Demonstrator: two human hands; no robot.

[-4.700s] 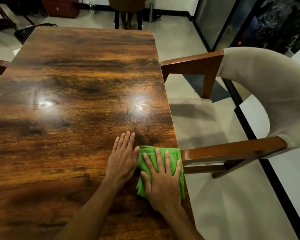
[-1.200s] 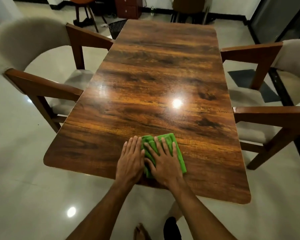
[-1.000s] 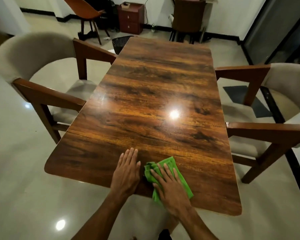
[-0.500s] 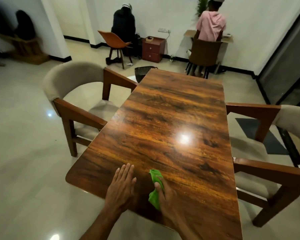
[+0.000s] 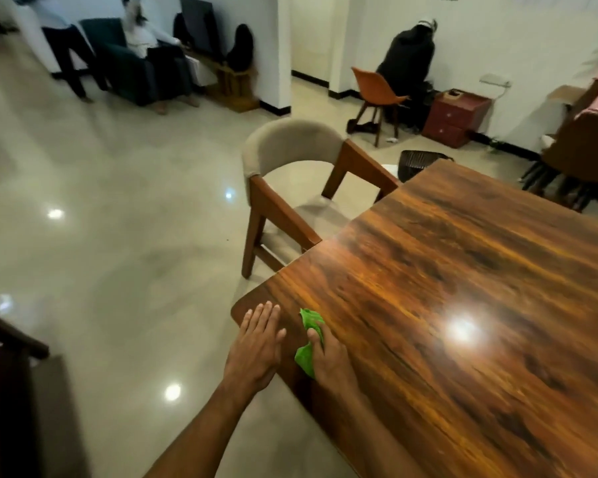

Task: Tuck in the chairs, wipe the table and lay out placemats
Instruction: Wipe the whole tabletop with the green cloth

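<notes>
A glossy dark wooden table [image 5: 463,270] fills the right of the head view. My right hand [image 5: 328,357] grips a bunched green cloth [image 5: 308,339] near the table's near left corner. Beside it my left hand [image 5: 258,343] lies flat on the corner, fingers spread, holding nothing. A beige-backed wooden armchair [image 5: 290,188] stands at the table's left side, its arms just under the edge and its seat mostly out on the floor.
A shiny tiled floor [image 5: 118,236] spreads to the left. A dark wooden piece [image 5: 0,374] stands at the lower left edge. A black bin [image 5: 418,163], an orange chair [image 5: 377,91], a red drawer unit [image 5: 456,115] and several people are farther back.
The view has swung up and to the left, off the right-hand chairs. The flat cloth under my right palm is now gathered in my fingers near the table's left corner.
</notes>
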